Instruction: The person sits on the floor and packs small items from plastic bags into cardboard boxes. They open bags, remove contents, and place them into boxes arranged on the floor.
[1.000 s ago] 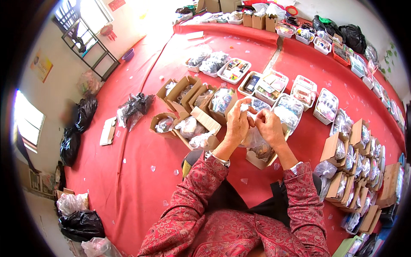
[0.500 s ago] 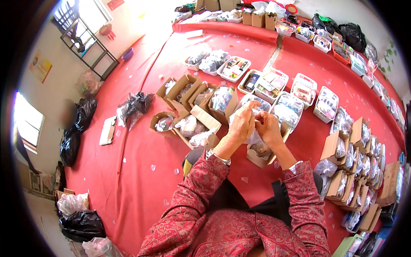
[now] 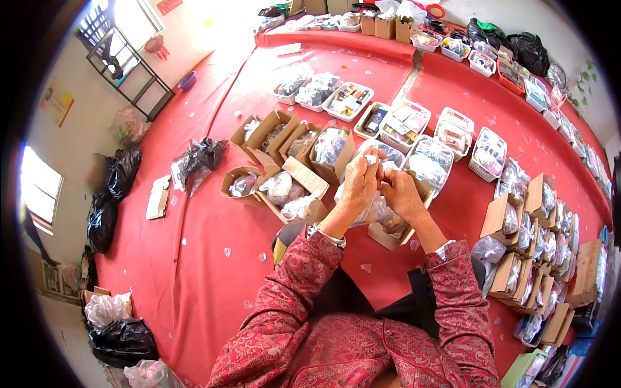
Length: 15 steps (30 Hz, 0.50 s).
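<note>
Both hands are raised close together over an open cardboard box (image 3: pixel 387 240) that stands just ahead of my knees. My left hand (image 3: pixel 359 184) is closed around the gathered top of a clear plastic bag (image 3: pixel 375 212), and a bit of whitish plastic pokes out above its fingers. The fingers of my right hand (image 3: pixel 401 193) are pinched on the same bag's neck, right beside the left. The bag's body hangs below the hands, partly hidden by them; what it contains cannot be made out.
Left of my hands stand cardboard boxes (image 3: pixel 299 173) with bagged goods. White plastic baskets (image 3: pixel 490 155) lie beyond and to the right. More small boxes (image 3: pixel 501 223) crowd the right side. A black plastic bag (image 3: pixel 206 155) rests on the red floor covering (image 3: pixel 142 278).
My left hand has tightened into a fist around the bag's neck, and its fingers no longer point up. More of the bag shows below the hands. The view has shifted slightly.
</note>
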### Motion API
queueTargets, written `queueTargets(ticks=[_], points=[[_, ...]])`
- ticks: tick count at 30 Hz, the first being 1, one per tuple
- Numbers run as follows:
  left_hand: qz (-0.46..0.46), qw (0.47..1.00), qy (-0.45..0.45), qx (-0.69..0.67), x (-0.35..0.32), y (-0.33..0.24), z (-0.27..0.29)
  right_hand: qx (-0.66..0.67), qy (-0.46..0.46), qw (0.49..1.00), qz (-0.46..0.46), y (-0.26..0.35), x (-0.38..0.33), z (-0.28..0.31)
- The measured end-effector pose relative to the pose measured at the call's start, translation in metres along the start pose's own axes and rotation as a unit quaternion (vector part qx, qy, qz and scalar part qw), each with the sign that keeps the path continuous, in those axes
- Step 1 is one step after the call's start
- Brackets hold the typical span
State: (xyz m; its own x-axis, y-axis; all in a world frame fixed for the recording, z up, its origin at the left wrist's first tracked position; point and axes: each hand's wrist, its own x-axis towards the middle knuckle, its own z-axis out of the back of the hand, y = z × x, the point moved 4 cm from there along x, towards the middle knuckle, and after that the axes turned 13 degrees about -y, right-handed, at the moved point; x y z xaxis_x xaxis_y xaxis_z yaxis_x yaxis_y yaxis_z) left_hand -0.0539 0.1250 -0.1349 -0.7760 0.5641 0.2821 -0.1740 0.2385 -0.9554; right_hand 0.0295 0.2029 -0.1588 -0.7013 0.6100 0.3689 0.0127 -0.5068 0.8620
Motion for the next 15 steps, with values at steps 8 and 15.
queueTargets(ticks=[8, 15], points=[[0.001, 0.999, 0.001, -0.034, 0.001, 0.004, 0.0, -0.096, -0.007, 0.995, 0.005, 0.011, 0.0, 0.003], [-0.026, 0.997, 0.011, 0.075, 0.004, -0.009, -0.001, -0.131, -0.103, 0.986, -0.018, -0.005, 0.0, 0.006]])
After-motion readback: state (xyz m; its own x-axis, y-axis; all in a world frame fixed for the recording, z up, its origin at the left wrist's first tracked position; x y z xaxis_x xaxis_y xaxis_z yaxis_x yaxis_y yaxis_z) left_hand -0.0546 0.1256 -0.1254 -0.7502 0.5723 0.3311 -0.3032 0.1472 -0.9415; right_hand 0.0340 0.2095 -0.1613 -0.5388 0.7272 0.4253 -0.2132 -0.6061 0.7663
